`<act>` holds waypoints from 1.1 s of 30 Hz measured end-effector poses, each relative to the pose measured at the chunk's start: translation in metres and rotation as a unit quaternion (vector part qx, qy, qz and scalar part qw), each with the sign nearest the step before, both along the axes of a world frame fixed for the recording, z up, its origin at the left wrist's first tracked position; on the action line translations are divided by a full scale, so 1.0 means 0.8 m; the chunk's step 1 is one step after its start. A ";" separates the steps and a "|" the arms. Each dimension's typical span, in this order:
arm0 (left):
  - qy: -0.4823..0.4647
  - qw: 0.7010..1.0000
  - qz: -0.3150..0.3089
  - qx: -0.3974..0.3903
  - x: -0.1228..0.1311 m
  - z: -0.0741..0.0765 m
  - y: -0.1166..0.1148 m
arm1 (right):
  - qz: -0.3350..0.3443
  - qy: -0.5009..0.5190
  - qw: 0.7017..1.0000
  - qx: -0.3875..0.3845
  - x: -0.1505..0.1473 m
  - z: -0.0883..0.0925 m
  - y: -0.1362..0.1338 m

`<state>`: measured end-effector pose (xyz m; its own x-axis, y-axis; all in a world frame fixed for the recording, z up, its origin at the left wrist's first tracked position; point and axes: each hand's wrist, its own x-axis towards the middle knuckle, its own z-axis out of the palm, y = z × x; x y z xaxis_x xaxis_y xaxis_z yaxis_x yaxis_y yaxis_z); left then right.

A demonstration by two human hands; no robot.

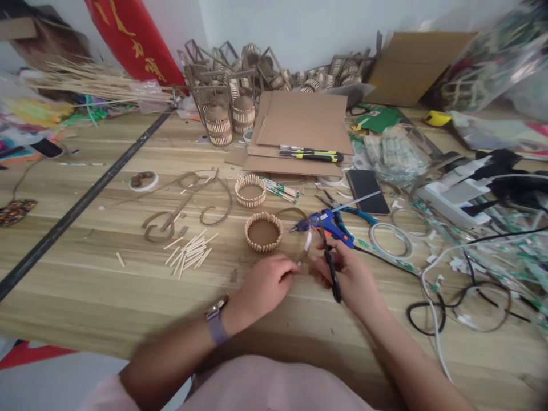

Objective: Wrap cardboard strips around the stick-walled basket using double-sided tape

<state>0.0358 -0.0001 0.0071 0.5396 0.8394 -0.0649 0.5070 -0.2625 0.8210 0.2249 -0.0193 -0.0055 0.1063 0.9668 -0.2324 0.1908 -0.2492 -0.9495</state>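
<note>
My left hand (268,282), wearing a watch, is closed with its fingertips pinching the end of a thin brown strip (295,211). That strip curves up past the glue gun's nozzle. Black-handled scissors (330,265) are held in my right hand (349,277), blades pointing away from me beside the strip. Just beyond my left hand sits a round basket (264,248) walled with short wooden sticks, with a brown base. A similar stick ring (250,202) stands behind it. The blue glue gun (329,222) lies ahead of my right hand.
Loose sticks (192,252) and curled strips (160,228) lie to the left. Pliers (359,214), a phone (368,191), a tape roll (390,240) and tangled cables (445,308) are on the right. Cardboard sheets (303,120) and finished small buckets (218,123) stand behind.
</note>
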 end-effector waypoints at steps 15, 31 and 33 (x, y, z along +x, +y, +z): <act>-0.327 0.913 0.237 -0.058 0.003 0.012 -0.007 | 0.150 -0.032 0.980 0.127 -0.033 0.006 -0.051; -0.284 0.922 0.262 -0.002 -0.001 0.012 -0.015 | 0.159 -0.042 0.981 0.101 -0.055 0.003 -0.053; -0.288 0.920 0.264 -0.003 0.000 0.011 -0.016 | 0.162 -0.043 0.981 0.100 -0.055 0.004 -0.053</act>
